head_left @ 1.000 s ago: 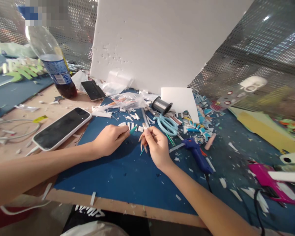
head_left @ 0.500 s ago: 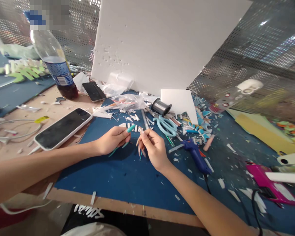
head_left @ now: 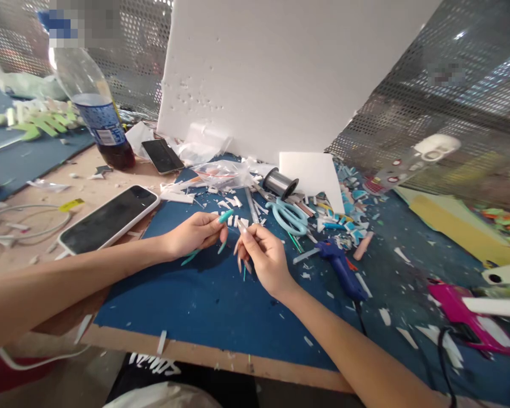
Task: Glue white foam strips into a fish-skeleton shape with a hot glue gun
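Over the blue mat (head_left: 187,311), my left hand (head_left: 195,233) is closed, thumb against the fingers, with long teal nails showing. What it holds, if anything, is too small to make out. Just to its right, my right hand (head_left: 266,255) is also closed, thumb and forefinger pinched and long beige nails pointing left. A thin teal sliver (head_left: 245,275) shows below its fingers; I cannot tell whether it is held. The hands are a small gap apart. Behind them lie small white foam pieces (head_left: 238,221) and light-blue-handled scissors (head_left: 289,217).
A blue glue gun (head_left: 342,269) lies right of my right hand, near a wire spool (head_left: 280,183). At left are a phone (head_left: 110,220) and a cola bottle (head_left: 104,130). A white foam board (head_left: 255,73) stands behind. A magenta tool (head_left: 471,317) lies far right.
My left hand has shifted slightly left, widening the gap between the hands. The right hand stays nearly in place, still pinched. The view has shifted a little.
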Tool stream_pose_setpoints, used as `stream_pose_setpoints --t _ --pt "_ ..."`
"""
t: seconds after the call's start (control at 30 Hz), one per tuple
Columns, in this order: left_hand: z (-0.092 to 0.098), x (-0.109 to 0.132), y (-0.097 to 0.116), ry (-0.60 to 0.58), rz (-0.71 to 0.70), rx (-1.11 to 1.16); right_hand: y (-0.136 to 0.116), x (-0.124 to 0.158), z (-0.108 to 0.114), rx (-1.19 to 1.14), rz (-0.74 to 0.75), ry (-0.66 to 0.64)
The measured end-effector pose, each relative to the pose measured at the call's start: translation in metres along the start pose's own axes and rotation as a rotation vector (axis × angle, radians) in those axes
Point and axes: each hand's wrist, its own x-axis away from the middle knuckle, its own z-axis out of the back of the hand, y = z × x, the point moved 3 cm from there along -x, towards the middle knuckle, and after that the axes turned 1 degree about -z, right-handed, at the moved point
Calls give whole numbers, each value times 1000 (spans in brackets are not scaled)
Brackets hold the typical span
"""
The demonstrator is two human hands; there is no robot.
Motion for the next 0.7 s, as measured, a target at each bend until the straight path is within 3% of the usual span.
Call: stream_pose_setpoints --t 0.7 --pt "1 -2 -2 28 1 -103 -2 0 -1 128 62 -18"
